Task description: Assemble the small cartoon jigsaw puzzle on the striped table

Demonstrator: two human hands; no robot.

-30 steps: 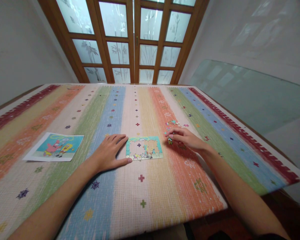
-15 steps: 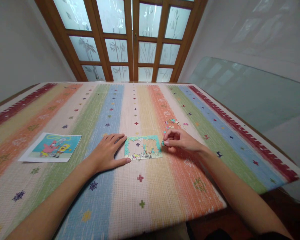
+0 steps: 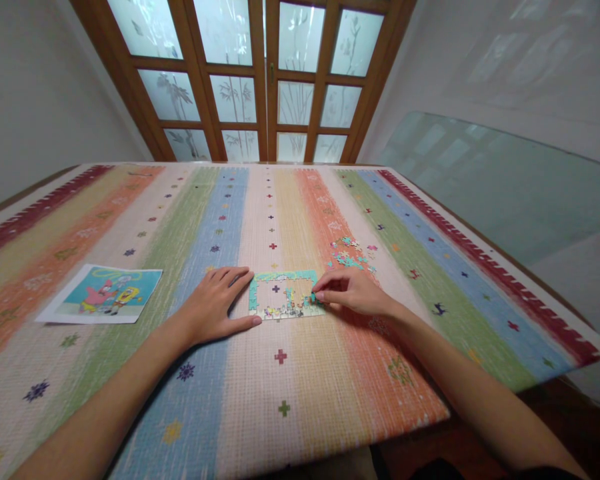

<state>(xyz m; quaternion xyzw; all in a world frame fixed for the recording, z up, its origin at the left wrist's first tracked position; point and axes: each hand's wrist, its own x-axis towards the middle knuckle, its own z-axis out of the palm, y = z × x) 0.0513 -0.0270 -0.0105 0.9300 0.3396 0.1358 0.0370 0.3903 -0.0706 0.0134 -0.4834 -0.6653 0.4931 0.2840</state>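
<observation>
A partly joined jigsaw puzzle [image 3: 285, 275] lies on the striped cloth, its border in place around an opening where the cloth shows. My left hand [image 3: 216, 308] rests flat at the puzzle's left side, thumb and fingers spread, with fingertips at the edge. Over the right side of the puzzle, my right hand [image 3: 353, 291] pinches a small teal puzzle piece [image 3: 314, 296] between thumb and fingers. Just beyond that hand lies a heap of loose puzzle pieces [image 3: 349, 259], mostly teal, some of it hidden by the hand.
A printed cartoon picture [image 3: 107, 293] lies at the left on the striped tablecloth [image 3: 260, 413]. The table's near edge runs below my forearms. Wooden doors with frosted panes [image 3: 240, 100] stand behind the table, and a glass panel [image 3: 505, 180] leans at the right.
My right hand has moved left with the puzzle piece, from beside the puzzle to over its right border. More of the loose heap now shows. The left hand has stayed put.
</observation>
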